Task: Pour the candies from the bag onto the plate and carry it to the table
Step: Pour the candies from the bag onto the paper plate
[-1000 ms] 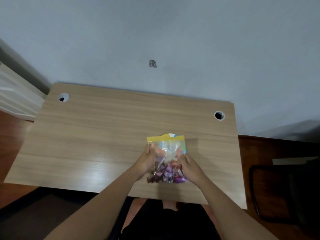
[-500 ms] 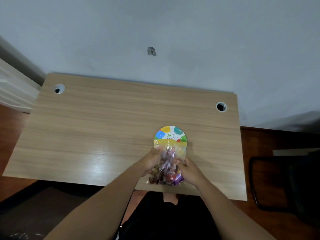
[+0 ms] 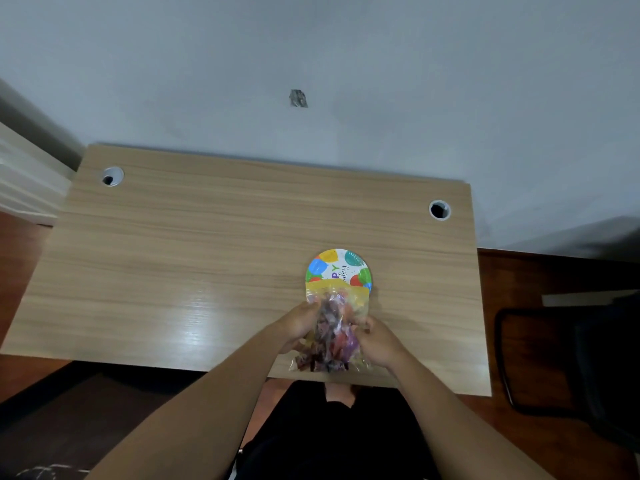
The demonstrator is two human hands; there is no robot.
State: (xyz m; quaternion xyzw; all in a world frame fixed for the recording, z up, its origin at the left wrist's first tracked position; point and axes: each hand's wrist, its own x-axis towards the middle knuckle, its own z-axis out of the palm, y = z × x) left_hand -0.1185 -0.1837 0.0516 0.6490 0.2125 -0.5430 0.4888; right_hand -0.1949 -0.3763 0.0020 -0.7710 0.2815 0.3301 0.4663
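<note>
A clear bag [image 3: 333, 332] with a yellow top band is full of wrapped candies in purple, red and brown. My left hand [image 3: 300, 322] grips its left side and my right hand [image 3: 376, 341] grips its right side. The bag is tilted with its yellow mouth end lying over the near rim of a round paper plate [image 3: 341, 266] printed with coloured balloons. The plate sits on the wooden table [image 3: 207, 258], right of centre. The plate's near half is hidden by the bag. No candy shows on the plate's visible part.
Two round cable holes [image 3: 111, 176] [image 3: 440, 210] sit at the table's far corners. A grey wall rises behind the table. A dark chair [image 3: 568, 355] stands on the floor to the right. My dark-clothed lap lies below the table's near edge.
The bag has tipped forward and down from upright, uncovering the plate behind it. Its mouth now rests over the plate's near rim. Both hands kept their hold.
</note>
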